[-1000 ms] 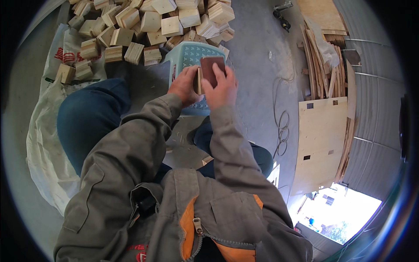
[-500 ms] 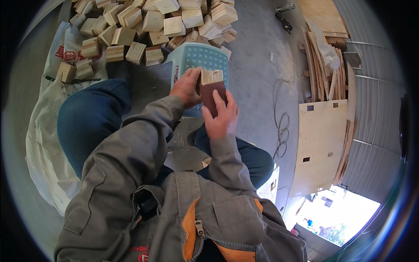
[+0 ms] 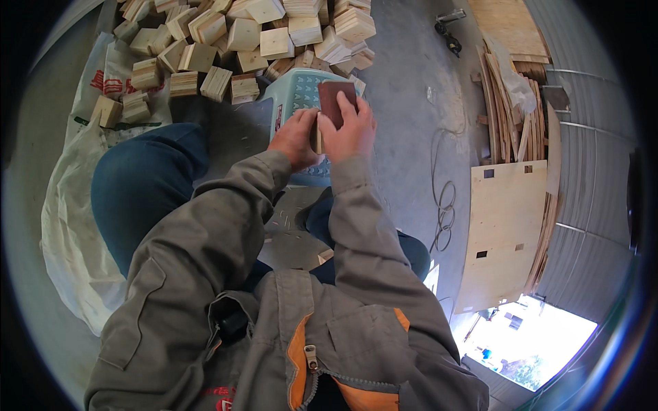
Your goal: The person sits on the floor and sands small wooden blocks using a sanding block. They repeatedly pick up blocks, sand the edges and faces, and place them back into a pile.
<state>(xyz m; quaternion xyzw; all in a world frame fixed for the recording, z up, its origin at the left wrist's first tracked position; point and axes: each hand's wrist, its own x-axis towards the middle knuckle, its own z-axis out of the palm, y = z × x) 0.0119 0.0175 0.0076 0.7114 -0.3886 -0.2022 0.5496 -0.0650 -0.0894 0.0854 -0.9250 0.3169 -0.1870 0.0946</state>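
Over the light-blue plastic stool (image 3: 281,92), my left hand (image 3: 296,141) is closed around a pale plywood block (image 3: 317,139), which my fingers mostly hide. My right hand (image 3: 351,131) grips a flat, reddish-brown sanding block (image 3: 334,98), its fingers lying across the brown face. The sanding block is tilted against the far part of the plywood block, and the two hands almost meet. Whether the two surfaces touch along their whole length is hidden.
A heap of plywood blocks (image 3: 243,34) lies beyond the stool, some on a white plastic sack (image 3: 75,226) at left. On the right are a cable (image 3: 444,212), stacked boards (image 3: 504,226) and a black-handled tool (image 3: 449,38). My knees flank the stool.
My right hand has pushed the sanding block away from me, toward the stool's far edge, baring less of the plywood block. My left hand has stayed nearly in place.
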